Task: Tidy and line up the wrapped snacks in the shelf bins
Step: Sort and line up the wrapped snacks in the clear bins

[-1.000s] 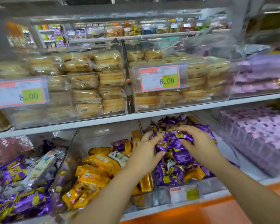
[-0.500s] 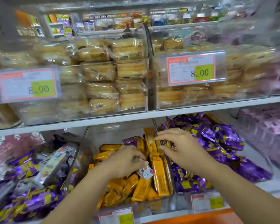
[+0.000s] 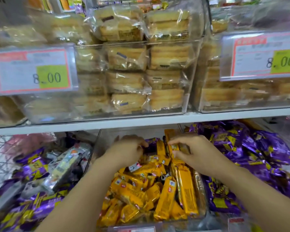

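On my feed, the yellow snack bars (image 3: 157, 190) fill the clear middle bin (image 3: 134, 131) on the lower shelf, under the white shelf edge (image 3: 141, 122). Their wrappers are glossy orange-yellow with small red-and-white marks; most lie in a loose jumble at crossed angles on the left side, while a few long ones lie lengthwise along the right wall and several stand on end at the back. A small white packet (image 3: 134, 166) sits among them. The right hand (image 3: 197, 153) reaches over the back of the bin, forefinger and thumb pinching one upright bar (image 3: 173, 147) near its top. The left hand (image 3: 126, 151) is smeared by motion blur beside a purple wrapper (image 3: 150, 144) at the back; its fingers look curled downward, but I cannot tell whether they hold anything. Purple-and-gold snacks (image 3: 258, 156) heap the bin to the right, and more purple packets (image 3: 32, 166) with silvery packets (image 3: 65, 164) fill the left one. Above, clear-wrapped cakes (image 3: 127, 59) are stacked behind price tags (image 3: 33, 71) reading 8.00.
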The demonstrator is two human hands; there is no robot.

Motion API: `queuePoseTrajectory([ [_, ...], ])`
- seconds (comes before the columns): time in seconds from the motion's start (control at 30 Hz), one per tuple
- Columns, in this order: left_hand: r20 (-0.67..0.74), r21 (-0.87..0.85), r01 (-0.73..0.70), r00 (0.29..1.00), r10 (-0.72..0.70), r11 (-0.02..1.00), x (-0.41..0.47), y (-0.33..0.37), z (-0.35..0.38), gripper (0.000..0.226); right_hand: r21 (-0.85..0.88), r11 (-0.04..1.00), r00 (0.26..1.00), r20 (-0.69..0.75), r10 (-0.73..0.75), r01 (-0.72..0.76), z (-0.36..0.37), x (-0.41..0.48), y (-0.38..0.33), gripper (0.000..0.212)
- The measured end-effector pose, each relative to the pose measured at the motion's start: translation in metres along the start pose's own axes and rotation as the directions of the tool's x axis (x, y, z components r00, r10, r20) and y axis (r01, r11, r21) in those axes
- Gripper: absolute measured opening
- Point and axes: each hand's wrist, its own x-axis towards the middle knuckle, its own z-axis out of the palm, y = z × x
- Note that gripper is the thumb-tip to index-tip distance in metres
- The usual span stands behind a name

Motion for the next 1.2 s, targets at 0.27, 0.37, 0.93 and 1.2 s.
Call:
queuePoseTrajectory([
  [0.27, 0.355, -0.111, -0.047, 0.931, 0.084, 0.993, 0.014, 0.022, 0.010, 0.027, 0.022, 1.000, 1.000, -0.006, 0.000, 0.000, -0.003, -0.002, -0.005, 0.030],
  [0.37, 0.357, -0.140, -0.031, 0.931, 0.079, 0.990, 0.018, 0.010, -0.001, 0.009, 0.019, 1.000, 1.000, 0.004, 0.002, -0.002, -0.005, -0.003, -0.006, 0.030],
  [0.93, 0.114, 0.012, 0.158, 0.981, -0.159, 0.987, 0.078, -0.006, 0.031, 0.026, 0.007, 1.000, 1.000, -0.005, 0.018, -0.018, 0.000, -0.001, 0.002, 0.032],
  [1.2, 0.013, -0.036, 0.196, 0.981, -0.196, 0.980, 0.061, -0.007, 0.020, 0.025, 0.017, 0.999, 1.000, -0.004, 0.028, -0.028, 0.001, -0.001, 0.003, 0.031],
])
